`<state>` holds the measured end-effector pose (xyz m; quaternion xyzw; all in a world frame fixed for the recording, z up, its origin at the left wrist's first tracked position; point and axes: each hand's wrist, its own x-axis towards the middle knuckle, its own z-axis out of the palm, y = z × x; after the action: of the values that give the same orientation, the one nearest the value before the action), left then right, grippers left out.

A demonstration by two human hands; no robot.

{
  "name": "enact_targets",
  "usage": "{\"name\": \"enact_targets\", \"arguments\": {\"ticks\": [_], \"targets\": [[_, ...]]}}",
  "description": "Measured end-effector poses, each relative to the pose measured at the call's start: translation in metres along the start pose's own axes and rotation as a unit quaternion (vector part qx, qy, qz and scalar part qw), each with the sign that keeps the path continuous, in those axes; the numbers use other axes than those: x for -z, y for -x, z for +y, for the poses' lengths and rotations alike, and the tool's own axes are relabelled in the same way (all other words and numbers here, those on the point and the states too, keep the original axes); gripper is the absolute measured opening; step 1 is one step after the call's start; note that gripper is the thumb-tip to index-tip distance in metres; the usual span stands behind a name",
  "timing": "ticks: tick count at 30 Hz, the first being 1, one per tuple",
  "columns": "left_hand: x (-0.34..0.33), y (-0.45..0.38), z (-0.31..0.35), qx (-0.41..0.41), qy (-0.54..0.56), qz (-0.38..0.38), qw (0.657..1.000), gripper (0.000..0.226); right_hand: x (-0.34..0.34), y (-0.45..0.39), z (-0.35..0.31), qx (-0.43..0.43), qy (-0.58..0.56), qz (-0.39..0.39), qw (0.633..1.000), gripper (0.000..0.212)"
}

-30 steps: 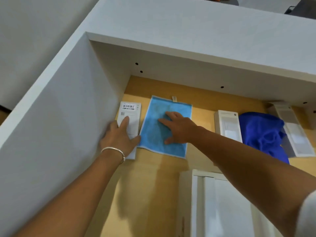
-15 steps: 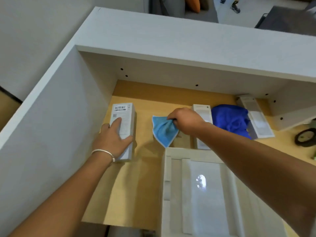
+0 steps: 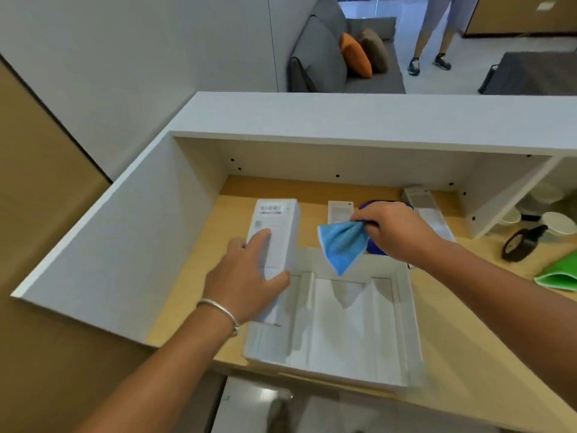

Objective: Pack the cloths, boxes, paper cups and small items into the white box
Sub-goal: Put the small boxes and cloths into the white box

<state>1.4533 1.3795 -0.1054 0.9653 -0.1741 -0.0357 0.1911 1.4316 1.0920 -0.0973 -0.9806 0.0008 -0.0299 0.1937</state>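
My left hand [image 3: 246, 276] grips a long white barcode box [image 3: 276, 232], lifted and tilted over the left edge of the open white box [image 3: 402, 332]. My right hand [image 3: 396, 229] pinches a light blue cloth [image 3: 342, 242] that hangs bunched above the white box's far side. Behind that hand a dark blue cloth [image 3: 373, 246] shows only in part. A small white box [image 3: 340, 210] and another long white box [image 3: 424, 204] lie on the wooden desk near the back wall. Paper cups [image 3: 559, 223] stand at the far right.
White desk walls [image 3: 150, 232] close in the left and back. A black round object [image 3: 521, 245] and a green item [image 3: 559, 273] lie at the right. Beyond the desk are a grey sofa [image 3: 337, 57] and a standing person's legs [image 3: 434, 35].
My right hand has carried the light blue cloth from the desk to above the white box. My left hand has lifted the barcode box toward the white box. The view has pulled back.
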Motion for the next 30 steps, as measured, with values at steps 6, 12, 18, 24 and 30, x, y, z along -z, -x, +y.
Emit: {"name": "enact_targets", "arguments": {"ticks": [6,12,18,24,30], "targets": [[-0.062,0.034,0.023,0.029,-0.058,-0.080,0.995,0.081,0.012,0.056,0.019,0.017,-0.005,-0.014,1.000,0.032],[-0.102,0.032,0.015,0.067,-0.072,-0.135,0.986,0.076,-0.013,0.096,0.010,0.017,0.010,-0.024,1.000,0.031],[-0.130,0.024,-0.003,0.093,-0.067,-0.182,0.977,0.078,-0.055,0.097,-0.011,0.042,0.035,-0.035,0.998,0.033],[-0.127,0.016,-0.001,0.068,-0.089,-0.223,0.968,0.066,-0.101,0.077,-0.021,0.047,0.074,-0.044,0.995,0.029],[-0.089,0.030,-0.014,-0.031,-0.104,-0.173,0.979,0.049,-0.133,0.069,-0.006,0.022,0.166,-0.194,0.967,0.029]]}}
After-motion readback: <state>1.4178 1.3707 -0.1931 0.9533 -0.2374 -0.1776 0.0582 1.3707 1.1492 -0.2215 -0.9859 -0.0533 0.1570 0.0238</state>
